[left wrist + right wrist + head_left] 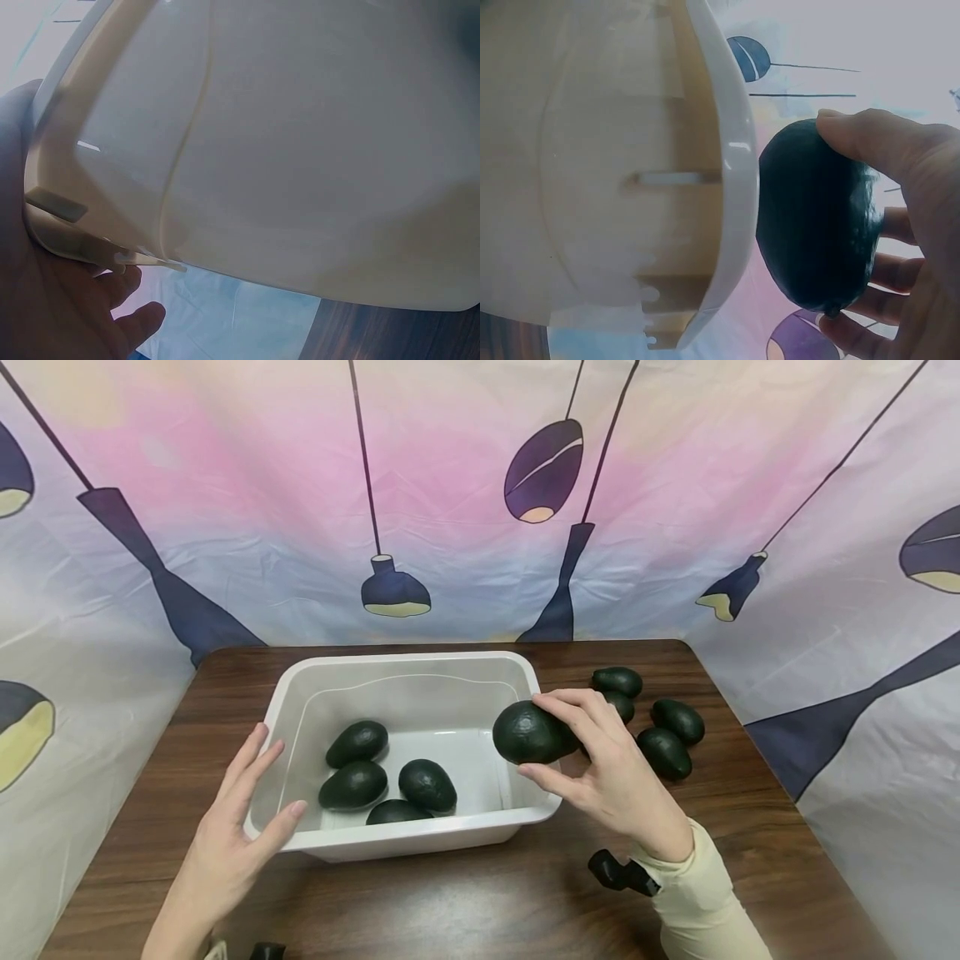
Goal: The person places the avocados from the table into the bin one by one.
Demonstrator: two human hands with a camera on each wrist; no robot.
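Observation:
My right hand (600, 760) grips a dark green avocado (531, 732) just above the right rim of a white plastic tub (420, 838); the right wrist view shows the avocado (817, 225) pinched between thumb and fingers beside the tub's rim (739, 172). Several avocados (386, 772) lie inside the tub. My left hand (243, 814) rests with straight fingers against the tub's front left corner; in the left wrist view the palm (52, 300) sits beside the tub wall (285, 150).
Several more avocados (660, 727) lie on the dark wooden table (487, 902) right of the tub. A printed fabric backdrop (465, 502) closes in the table on three sides. A black wrist mount (622, 872) sits on my right sleeve.

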